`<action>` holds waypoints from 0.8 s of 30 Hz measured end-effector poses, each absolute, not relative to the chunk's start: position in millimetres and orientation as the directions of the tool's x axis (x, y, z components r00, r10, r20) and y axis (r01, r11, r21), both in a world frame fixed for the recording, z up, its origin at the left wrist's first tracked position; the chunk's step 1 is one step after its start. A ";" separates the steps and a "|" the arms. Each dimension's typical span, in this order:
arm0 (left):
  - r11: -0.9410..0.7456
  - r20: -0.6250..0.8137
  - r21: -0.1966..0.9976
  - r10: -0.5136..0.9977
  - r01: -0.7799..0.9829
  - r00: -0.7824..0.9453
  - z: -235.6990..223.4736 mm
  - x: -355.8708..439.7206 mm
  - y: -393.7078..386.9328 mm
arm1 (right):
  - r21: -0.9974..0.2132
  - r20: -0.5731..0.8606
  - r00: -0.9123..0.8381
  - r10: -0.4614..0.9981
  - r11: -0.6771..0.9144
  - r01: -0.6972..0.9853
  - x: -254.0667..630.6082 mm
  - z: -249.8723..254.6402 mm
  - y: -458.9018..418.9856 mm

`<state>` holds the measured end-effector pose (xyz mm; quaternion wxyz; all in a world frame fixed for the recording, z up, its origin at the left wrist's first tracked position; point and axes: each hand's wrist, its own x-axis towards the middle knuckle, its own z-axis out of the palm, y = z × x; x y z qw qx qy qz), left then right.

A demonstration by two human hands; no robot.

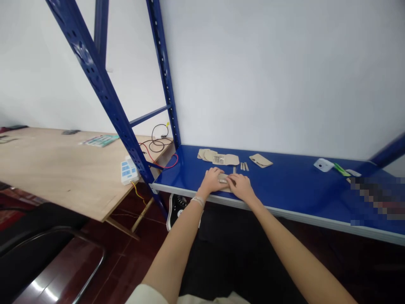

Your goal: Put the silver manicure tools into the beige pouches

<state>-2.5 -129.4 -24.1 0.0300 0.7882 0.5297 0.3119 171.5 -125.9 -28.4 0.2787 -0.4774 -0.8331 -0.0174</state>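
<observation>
Left hand (212, 180), right hand (242, 188), fingers (230, 180) closed on flat tan piece (223, 178), glossy blue steel shelf (284, 185) beneath, more tan cutouts (218, 158) at 12 o'clock

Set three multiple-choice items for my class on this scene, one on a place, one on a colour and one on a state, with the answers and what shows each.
1. Where does the power strip lie?
A. On the wooden table
B. On the black chair
C. On the floor

2. What colour is the shelf top?
A. Red
B. Blue
C. Green

3. What are the left hand and right hand doing?
A. Holding a cable between them
B. Hanging at the person's sides
C. Both resting on a tan flat piece

Answers:
1. A: the strip sits on the tabletop.
2. B: the surface is plainly blue.
3. C: both hands lie on the piece at the shelf's front edge.
</observation>
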 end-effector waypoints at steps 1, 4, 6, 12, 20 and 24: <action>-0.444 0.466 0.366 0.848 0.818 0.252 -23.0 -1.9 -130.9 | -0.228 0.481 -0.386 0.787 0.537 0.812 171.4 -28.2 -126.1; -0.455 0.472 0.341 0.839 0.822 0.269 -19.0 0.0 -136.4 | -0.205 0.468 -0.380 0.798 0.517 0.831 171.6 -27.9 -126.6; -0.449 0.471 0.323 0.840 0.833 0.270 -16.7 1.0 -140.2 | -0.203 0.448 -0.381 0.809 0.507 0.838 172.0 -27.7 -126.9; -0.462 0.478 0.361 0.838 0.810 0.264 -19.7 3.6 -145.4 | -0.207 0.441 -0.396 0.806 0.520 0.829 175.0 -29.7 -123.5; -0.291 0.265 0.922 0.955 0.253 0.133 -11.3 -12.7 -204.2 | -0.199 0.496 -0.407 0.767 0.557 0.806 176.8 -36.1 -121.3; -0.141 -0.041 0.942 0.852 0.304 0.522 -0.2 -51.7 -297.9 | -0.199 0.534 -0.394 0.748 0.564 0.801 178.9 -36.1 -119.9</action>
